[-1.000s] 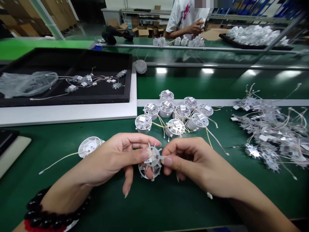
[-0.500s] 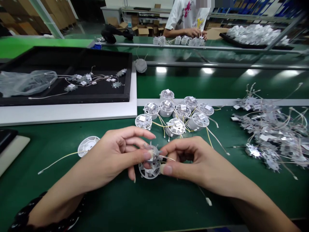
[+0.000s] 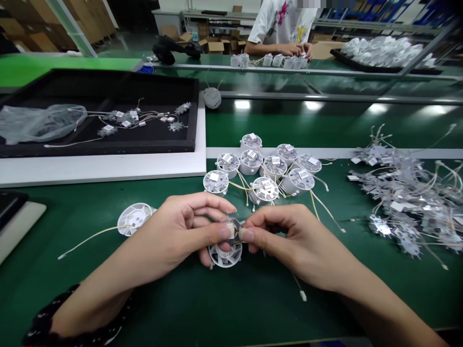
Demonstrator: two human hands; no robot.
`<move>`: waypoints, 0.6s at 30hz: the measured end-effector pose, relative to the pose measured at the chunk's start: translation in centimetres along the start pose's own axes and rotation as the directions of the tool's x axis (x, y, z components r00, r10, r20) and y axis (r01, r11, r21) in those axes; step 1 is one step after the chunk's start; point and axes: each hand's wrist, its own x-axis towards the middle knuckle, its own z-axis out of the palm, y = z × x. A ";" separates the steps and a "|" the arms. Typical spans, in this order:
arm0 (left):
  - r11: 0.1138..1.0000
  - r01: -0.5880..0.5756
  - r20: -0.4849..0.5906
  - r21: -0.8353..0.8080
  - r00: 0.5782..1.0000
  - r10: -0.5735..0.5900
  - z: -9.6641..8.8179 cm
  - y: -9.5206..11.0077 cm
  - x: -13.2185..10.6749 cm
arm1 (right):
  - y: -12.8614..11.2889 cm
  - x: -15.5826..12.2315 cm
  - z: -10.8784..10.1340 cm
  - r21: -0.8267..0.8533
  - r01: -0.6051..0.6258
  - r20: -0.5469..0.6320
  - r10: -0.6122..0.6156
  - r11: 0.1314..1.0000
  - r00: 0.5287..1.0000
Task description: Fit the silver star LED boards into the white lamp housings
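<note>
My left hand (image 3: 184, 231) and my right hand (image 3: 289, 236) meet at the middle of the bench, and their thumbs and fingers pinch a small star-shaped metal circuit board (image 3: 234, 228) with thin wires. Most of that board is hidden by my fingers. Just below it lies a white slotted plastic housing (image 3: 225, 256), touching my left fingers. A wire from the board hangs under my right hand and ends in a white plug (image 3: 303, 296). Left of my left hand lies another round white housing (image 3: 133, 219) with a cream wire.
Several labelled white housings with yellow wires (image 3: 264, 173) stand just beyond my hands. A heap of wired star boards (image 3: 405, 202) lies at right. A black tray (image 3: 97, 149) holds a plastic bag and boards at left. A co-worker (image 3: 282, 24) handles white parts across the conveyor.
My hands have drawn closer around the star-shaped board, which now sits lower and is more hidden by my thumbs. The white housing beneath shows more, and the hanging plug has shifted left.
</note>
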 end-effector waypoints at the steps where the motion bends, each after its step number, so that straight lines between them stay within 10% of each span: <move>1: 1.000 0.005 -0.002 -0.010 1.000 -0.005 0.0 0.0 0.0 | 0.0 0.0 -0.1 0.014 -0.003 0.000 0.003 1.000 1.000; 9: 0.993 0.036 0.115 -0.115 0.993 -0.022 -0.3 -0.1 -0.2 | -0.2 -0.5 -0.6 0.237 -0.097 0.172 0.056 0.967 0.983; 18: 0.999 0.046 0.059 -0.016 0.997 -0.045 -0.2 -0.1 -0.3 | -0.3 -0.7 -0.5 0.089 -0.105 0.148 0.091 0.991 0.985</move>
